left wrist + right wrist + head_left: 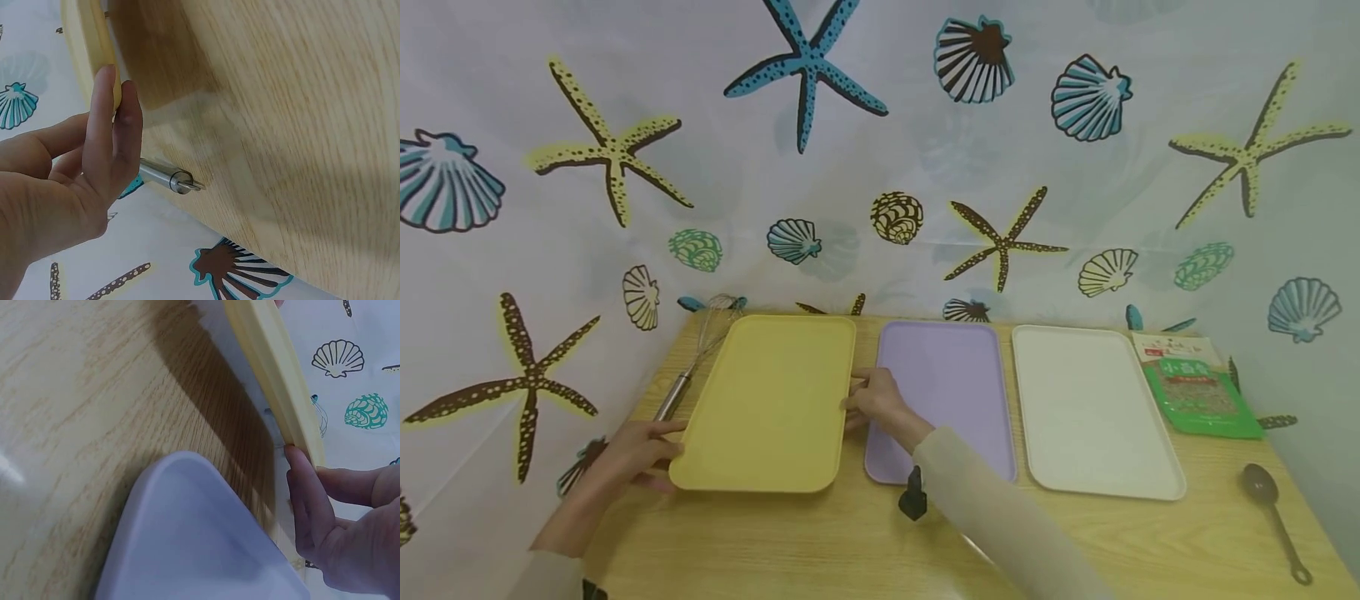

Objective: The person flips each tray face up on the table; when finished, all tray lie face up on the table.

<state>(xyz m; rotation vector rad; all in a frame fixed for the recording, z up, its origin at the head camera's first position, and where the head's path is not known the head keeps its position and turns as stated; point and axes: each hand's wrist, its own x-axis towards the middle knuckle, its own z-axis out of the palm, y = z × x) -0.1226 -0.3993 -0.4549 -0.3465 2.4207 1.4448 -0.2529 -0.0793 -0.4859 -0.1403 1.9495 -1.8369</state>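
Note:
A yellow tray (771,404) is held between both hands, raised a little above the wooden table, with its shadow on the wood in both wrist views. My left hand (638,454) grips its left edge near the front corner, fingers underneath in the left wrist view. On the opposite edge, my right hand (880,398) pinches the rim between thumb and fingers. Right of it lies a purple tray (943,392), partly covered by the right hand and sleeve. A whisk (688,375) with a metal handle lies along the yellow tray's left side, its wires partly hidden.
A white tray (1097,408) lies right of the purple one. Beside it is a green and white packet (1198,387) at the back right. A dark spoon (1273,512) rests near the right edge of the table (760,550). A patterned curtain (865,167) borders the table.

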